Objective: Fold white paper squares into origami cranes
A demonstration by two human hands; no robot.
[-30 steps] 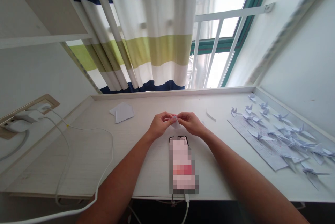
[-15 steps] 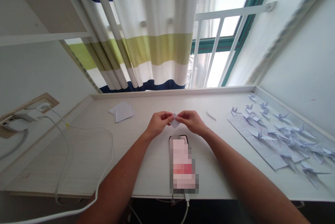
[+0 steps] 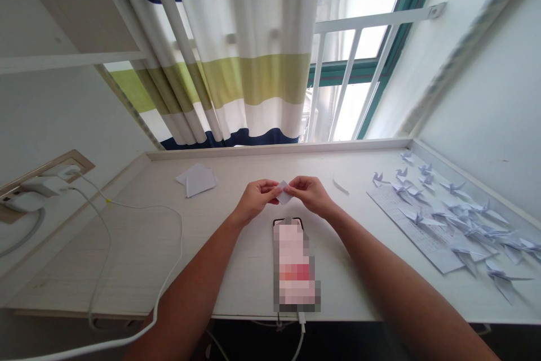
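Note:
A small folded piece of white paper [image 3: 284,194], diamond-shaped, is held above the desk between both hands. My left hand [image 3: 256,197] pinches its left corner between thumb and fingers. On the opposite corner, my right hand [image 3: 310,193] grips it the same way. Just below the hands lies a phone [image 3: 292,248] with a blurred screen and a cable plugged into its near end. Several folded paper cranes [image 3: 418,218] sit at the right, some of them on a written sheet [image 3: 431,245].
Loose white paper sheets [image 3: 196,181] lie at the back left of the white desk [image 3: 236,293]. A thin curled paper strip [image 3: 340,185] is right of the hands. A white charging cable [image 3: 181,237] crosses the left side from a wall socket [image 3: 46,183]. A raised edge borders the back.
The folded paper has tilted slightly between the fingers, and my right hand has shifted up a little. Everything else stays where it was.

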